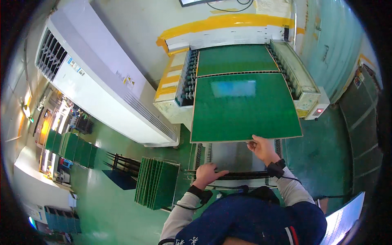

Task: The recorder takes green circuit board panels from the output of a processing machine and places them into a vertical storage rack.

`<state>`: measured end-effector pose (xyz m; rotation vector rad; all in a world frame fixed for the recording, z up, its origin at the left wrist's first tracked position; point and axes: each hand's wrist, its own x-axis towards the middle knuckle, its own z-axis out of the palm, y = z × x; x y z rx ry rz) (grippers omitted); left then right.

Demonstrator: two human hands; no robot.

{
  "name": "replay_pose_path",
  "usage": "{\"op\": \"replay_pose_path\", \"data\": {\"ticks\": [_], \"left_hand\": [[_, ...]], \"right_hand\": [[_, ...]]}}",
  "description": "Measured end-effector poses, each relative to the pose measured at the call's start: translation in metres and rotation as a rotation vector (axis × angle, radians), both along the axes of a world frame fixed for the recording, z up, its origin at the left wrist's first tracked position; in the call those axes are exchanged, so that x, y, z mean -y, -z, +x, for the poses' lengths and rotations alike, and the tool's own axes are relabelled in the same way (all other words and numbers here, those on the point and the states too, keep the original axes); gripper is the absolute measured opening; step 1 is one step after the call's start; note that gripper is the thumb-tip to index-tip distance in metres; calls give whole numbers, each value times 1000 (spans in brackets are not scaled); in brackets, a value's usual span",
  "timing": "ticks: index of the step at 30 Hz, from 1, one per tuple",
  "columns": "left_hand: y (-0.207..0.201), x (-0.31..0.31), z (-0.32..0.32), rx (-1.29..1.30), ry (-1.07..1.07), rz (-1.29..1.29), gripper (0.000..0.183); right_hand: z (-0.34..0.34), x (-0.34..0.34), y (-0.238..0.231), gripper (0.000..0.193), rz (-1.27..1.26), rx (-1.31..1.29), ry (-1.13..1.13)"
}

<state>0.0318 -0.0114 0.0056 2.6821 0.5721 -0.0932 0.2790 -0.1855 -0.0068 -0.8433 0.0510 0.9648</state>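
Observation:
A large green panel (245,108) sticks out from the roller conveyor machine (304,92) towards me. My right hand (262,148) grips the panel's near edge, thumb on top. My left hand (207,173) rests on the dark rail of a metal rack (228,175) right in front of me, fingers closed over the bar. A second green panel (234,59) lies further back on the conveyor rollers.
A slotted rack holds several upright green panels (157,183) at my left. More green panels (71,147) stand further left. A big white cabinet unit (98,81) rises at the left. The floor (322,151) is green, and a small white control box (320,108) sits at the machine's right.

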Motion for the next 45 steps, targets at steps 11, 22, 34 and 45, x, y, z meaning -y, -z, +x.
{"op": "replay_pose_path", "data": {"ticks": [11,22,34,45], "left_hand": [[2,2,-1,36,-16,-7,68],[4,1,2,-2,-11,15,69],[9,-1,2,-15,-13,25,71],[2,3,4,12,-23,32,66]], "right_hand": [[11,-11,-7,15,-20,33,-19],[23,-17,-8,13,-17,36,-25],[35,-25,5,11,-33,-15,-8],[44,-26,4,11,31,32,-59]]}}
